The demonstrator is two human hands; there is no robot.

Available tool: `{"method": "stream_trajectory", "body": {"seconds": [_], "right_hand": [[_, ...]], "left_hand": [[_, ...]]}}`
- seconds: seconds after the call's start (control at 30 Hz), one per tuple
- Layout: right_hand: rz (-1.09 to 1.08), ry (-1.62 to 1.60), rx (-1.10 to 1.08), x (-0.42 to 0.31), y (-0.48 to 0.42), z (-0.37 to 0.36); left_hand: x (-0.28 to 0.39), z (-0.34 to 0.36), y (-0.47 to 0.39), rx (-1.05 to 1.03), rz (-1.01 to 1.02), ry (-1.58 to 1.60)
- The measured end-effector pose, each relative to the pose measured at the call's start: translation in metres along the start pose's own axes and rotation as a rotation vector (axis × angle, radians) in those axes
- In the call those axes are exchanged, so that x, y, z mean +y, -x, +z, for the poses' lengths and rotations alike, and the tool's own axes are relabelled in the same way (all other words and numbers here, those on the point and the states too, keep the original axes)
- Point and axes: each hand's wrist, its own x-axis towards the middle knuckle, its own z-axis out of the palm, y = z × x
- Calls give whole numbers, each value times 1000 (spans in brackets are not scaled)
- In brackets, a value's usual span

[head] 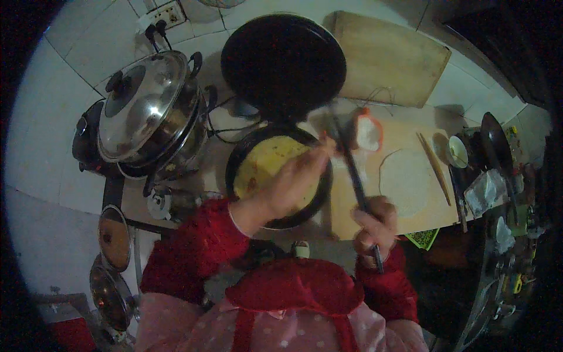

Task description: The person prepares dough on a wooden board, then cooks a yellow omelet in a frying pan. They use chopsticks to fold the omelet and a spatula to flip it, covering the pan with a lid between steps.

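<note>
A round yellow flatbread (259, 167) with browned spots lies in the lower plate of a black electric griddle, whose round lid (283, 66) stands raised behind it. My left hand (303, 174) reaches across the flatbread, its blurred fingers near the griddle's right rim; whether they hold anything is unclear. In my right hand (376, 226) is a long dark stick-like utensil (352, 165), slanting up and left; its far end is blurred. A thin round of rolled dough (404, 182) rests on the wooden board (352, 220) at the right.
A white container with an orange-red rim (368, 132) stands behind the board. Wooden chopsticks (434, 167) lie right of the dough, beside a small bowl (458, 152). A lidded steel pot (145, 110) is at the left. Another wooden board (391, 57) leans on the tiled wall.
</note>
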Motion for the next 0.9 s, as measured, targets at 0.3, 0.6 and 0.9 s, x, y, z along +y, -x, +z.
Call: {"method": "stream_trajectory", "body": {"seconds": [0.3, 0.6, 0.9], "right_hand": [[258, 350, 293, 11, 74, -54], [448, 269, 537, -2, 121, -74], [414, 170, 600, -19, 109, -55]], "left_hand": [[143, -164, -261, 372, 124, -1142], [162, -156, -286, -164, -374, -1679], [94, -68, -57, -473, -80, -1309]]}}
